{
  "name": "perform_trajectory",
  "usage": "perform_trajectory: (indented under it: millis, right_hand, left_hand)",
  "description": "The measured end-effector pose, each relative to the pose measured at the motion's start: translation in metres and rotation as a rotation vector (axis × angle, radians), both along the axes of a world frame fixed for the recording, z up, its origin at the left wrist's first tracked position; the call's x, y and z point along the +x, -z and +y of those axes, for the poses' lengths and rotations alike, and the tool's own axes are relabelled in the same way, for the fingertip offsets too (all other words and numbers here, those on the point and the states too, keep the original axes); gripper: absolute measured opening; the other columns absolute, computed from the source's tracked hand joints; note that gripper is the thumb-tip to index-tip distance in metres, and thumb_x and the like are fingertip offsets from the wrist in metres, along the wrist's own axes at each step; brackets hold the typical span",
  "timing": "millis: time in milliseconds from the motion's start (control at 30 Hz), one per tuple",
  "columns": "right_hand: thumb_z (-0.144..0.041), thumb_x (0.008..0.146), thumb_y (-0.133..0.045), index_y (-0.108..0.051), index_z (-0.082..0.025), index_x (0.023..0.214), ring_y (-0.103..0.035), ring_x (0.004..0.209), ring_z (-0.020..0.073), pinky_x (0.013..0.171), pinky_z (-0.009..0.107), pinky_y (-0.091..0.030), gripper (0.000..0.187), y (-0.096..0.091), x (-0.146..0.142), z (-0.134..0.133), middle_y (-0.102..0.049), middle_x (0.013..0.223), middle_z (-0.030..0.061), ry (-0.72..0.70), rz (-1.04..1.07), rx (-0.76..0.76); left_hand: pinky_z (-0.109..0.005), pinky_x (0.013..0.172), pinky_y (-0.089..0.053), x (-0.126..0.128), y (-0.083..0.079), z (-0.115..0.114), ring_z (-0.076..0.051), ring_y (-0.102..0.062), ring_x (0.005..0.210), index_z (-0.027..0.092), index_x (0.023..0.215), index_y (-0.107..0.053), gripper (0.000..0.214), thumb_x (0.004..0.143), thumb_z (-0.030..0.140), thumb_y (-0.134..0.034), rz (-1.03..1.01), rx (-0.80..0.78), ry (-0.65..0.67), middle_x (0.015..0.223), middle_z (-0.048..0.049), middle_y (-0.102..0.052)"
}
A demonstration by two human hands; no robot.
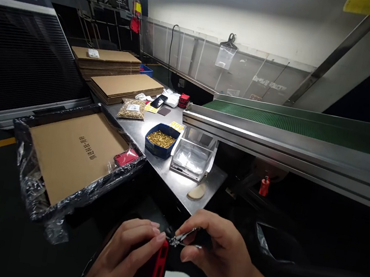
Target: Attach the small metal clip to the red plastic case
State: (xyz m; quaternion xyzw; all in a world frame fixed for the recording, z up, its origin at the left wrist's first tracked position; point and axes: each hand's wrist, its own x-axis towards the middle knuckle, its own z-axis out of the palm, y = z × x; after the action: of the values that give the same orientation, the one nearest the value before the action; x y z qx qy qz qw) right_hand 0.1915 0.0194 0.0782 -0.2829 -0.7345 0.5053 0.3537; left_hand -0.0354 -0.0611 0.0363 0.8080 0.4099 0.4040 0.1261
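Observation:
My left hand point(128, 253) is closed around a red and black plastic piece point(158, 272) with a row of slots along its edge. The piece is held upright low in the view, and my fingers cover much of it. Between the thumb and fingers of my right hand point(214, 251) is a small silver clipper point(185, 238), which looks like a nail clipper. Its jaws are close to the top corner of the red piece, by my left fingertips. Whether the jaws touch the piece I cannot tell.
On the metal table point(177, 186) stand a blue bin point(150, 147) of small brass-coloured parts, a clear box point(190, 162) of plastic bags and a bag of parts point(132, 109). A plastic-lined crate point(62, 156) is at left, cardboard stacks point(126, 85) behind, a green conveyor point(279, 120) at right.

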Motion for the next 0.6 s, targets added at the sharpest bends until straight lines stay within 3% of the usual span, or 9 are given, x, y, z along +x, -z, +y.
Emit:
perform_trajectory:
  millis: [300,600]
  right_hand:
    - [-0.016,0.075,-0.081,-0.066,-0.021,0.104,-0.061,0.076,0.0077,0.069,0.018,-0.049,0.033,-0.01,0.004,0.009,-0.065,0.087,-0.0013,-0.095,-0.112,0.115]
    - [-0.017,0.08,-0.076,-0.067,-0.02,0.101,-0.062,0.073,0.0081,0.067,0.019,-0.048,0.023,-0.013,0.004,0.01,-0.066,0.081,-0.0003,-0.085,-0.133,0.19]
  left_hand:
    - [-0.034,0.118,-0.033,0.001,-0.002,0.0,-0.027,-0.039,0.131,0.011,0.141,-0.042,0.069,0.087,0.047,-0.066,0.068,-0.01,0.013,0.134,-0.0107,-0.039]
    - [-0.033,0.117,-0.035,0.004,-0.004,0.001,-0.026,-0.041,0.13,0.011,0.141,-0.043,0.068,0.088,0.047,-0.066,0.044,-0.012,0.01,0.133,-0.0103,-0.04]
